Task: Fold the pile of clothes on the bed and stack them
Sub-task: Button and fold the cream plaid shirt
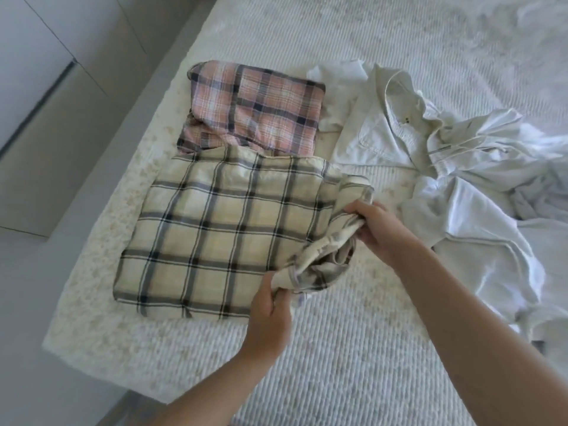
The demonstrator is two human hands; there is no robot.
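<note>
A cream shirt with dark checks (215,232) lies flat on the bed, its right side bunched up. My left hand (270,312) grips the bunched cloth at its lower end. My right hand (375,226) grips the same bunch from the right, fingers curled into it. Behind it lies a folded pink plaid garment (255,109). To the right, a loose heap of white clothes (430,155) spreads over the bed, among them a collared white shirt and a hooded top with drawstrings.
The bed (353,348) has a white ribbed cover; its left edge runs diagonally from the top centre to the bottom left. Beyond that edge are grey floor (27,333) and pale cabinet fronts (46,56).
</note>
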